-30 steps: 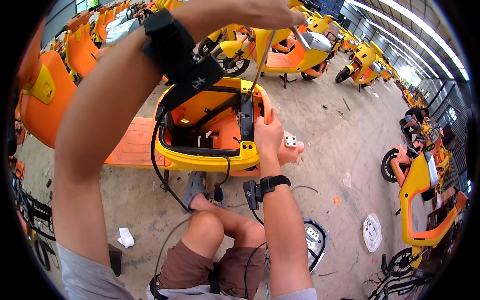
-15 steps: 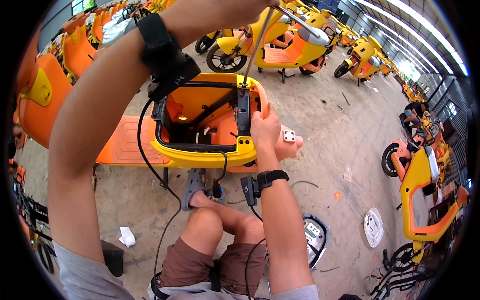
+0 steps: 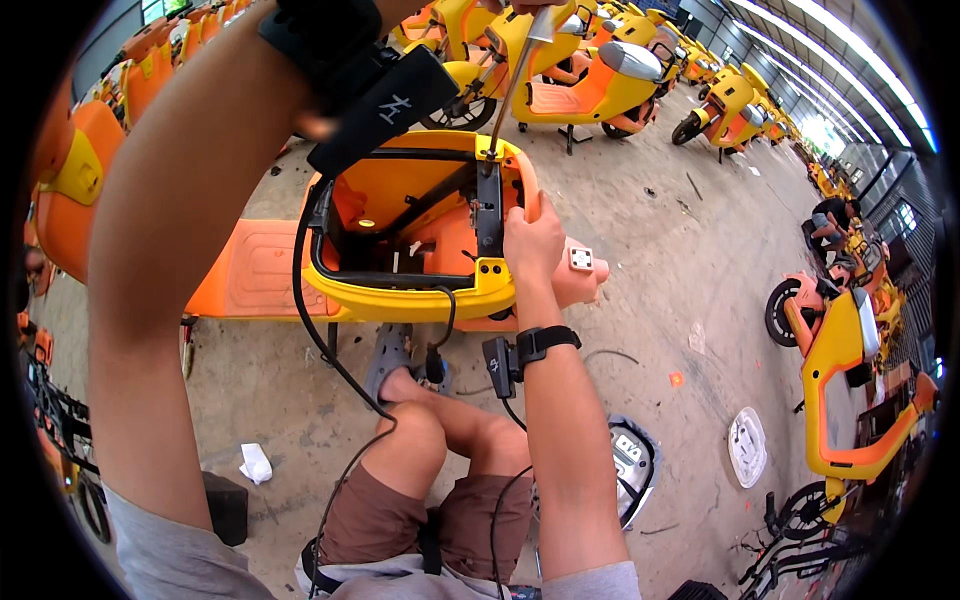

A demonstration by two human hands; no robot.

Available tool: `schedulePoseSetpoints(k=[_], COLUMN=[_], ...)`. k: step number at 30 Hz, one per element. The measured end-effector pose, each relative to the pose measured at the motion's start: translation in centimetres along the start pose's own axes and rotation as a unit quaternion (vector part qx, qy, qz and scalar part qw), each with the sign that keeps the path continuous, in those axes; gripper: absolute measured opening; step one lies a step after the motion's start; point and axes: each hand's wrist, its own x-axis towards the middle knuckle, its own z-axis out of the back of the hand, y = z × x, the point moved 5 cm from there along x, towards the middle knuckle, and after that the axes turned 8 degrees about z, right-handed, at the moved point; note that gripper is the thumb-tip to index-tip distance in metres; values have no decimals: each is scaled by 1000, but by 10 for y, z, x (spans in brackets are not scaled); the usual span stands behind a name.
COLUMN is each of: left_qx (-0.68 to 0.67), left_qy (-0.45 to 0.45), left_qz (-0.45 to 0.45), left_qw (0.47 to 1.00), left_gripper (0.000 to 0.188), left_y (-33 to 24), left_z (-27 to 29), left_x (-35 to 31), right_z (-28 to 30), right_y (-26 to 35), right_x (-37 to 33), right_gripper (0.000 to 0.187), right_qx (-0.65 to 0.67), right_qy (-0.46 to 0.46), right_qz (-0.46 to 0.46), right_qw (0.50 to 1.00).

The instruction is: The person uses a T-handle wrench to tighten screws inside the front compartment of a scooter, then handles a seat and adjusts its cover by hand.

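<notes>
A scooter's yellow and orange seat body (image 3: 420, 303) stands in front of me, its top opening edged by a black frame. A long metal T-handle wrench (image 3: 515, 85) leans upright, its lower tip on the black hinge plate (image 3: 488, 210) at the opening's right side. At the picture's upper edge my left hand (image 3: 512, 5) is closed at the top of the wrench; most of this hand is cut off. My right hand (image 3: 535, 243) grips the right rim of the body, thumb on the near side.
An orange footboard (image 3: 255, 265) extends left. A black cable (image 3: 302, 270) hangs from my left wrist device. A seat underside (image 3: 632, 465) and a white plastic cover (image 3: 747, 447) lie on the floor to the right. Parked scooters (image 3: 590, 90) stand behind; another person (image 3: 830, 220) crouches far right.
My left forearm and its wrist device have swung closer and to the right. The wrench's crossbar, visible before, has turned out of sight. My right hand keeps its hold on the rim.
</notes>
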Motion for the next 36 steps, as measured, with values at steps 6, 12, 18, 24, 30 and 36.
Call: schedulePoseSetpoints(k=[6, 12, 18, 24, 30, 36], left_qx=[93, 71, 121, 127, 226, 100], left_qy=[-39, -41, -168, -305, -360, -380], left_qz=[-82, -78, -37, -210, -111, -61], left_qw=[991, 994, 978, 920, 898, 918], left_gripper=[18, 22, 35, 38, 27, 31], left_y=[-13, 12, 5, 6, -11, -36], left_z=[-18, -14, -44, -46, -67, -76], left_x=[1, -1, -17, -32, -29, -28], right_z=[14, 2, 6, 6, 13, 11], right_y=[-14, -7, -7, -11, -3, -10], right_x=[10, 3, 4, 6, 5, 2], right_gripper=[57, 57, 57, 57, 57, 56], right_qx=[-22, -4, -8, -10, -28, -10], right_qy=[-35, -31, -17, -38, -42, -63], right_qz=[0, 9, -13, 8, -4, 23], right_qw=[999, 999, 1000, 999, 999, 998])
